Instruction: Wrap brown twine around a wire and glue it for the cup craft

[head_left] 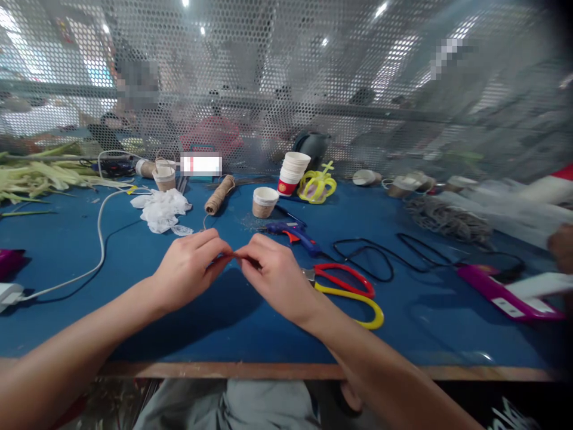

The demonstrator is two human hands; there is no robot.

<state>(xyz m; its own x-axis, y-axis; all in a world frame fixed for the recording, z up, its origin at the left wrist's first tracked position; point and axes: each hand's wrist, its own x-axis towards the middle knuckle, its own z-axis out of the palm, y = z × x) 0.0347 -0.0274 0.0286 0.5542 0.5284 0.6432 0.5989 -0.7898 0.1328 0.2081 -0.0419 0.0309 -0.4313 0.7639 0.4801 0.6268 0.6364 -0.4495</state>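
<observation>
A single view is offered here, worn on the head and held above the near edge of the desk point(188, 340). Forward and down it is aimed: below that edge the lap point(264, 403) is caught, and past the far edge a perforated screen point(268, 71) is taken in. Close range, this! The left grip point(192, 263) and right grip point(273, 269) are framed around the middle, with forearms point(89, 340) led in from the lower corners. A wide sweep is covered, the desk's left end cut off by the frame.
</observation>
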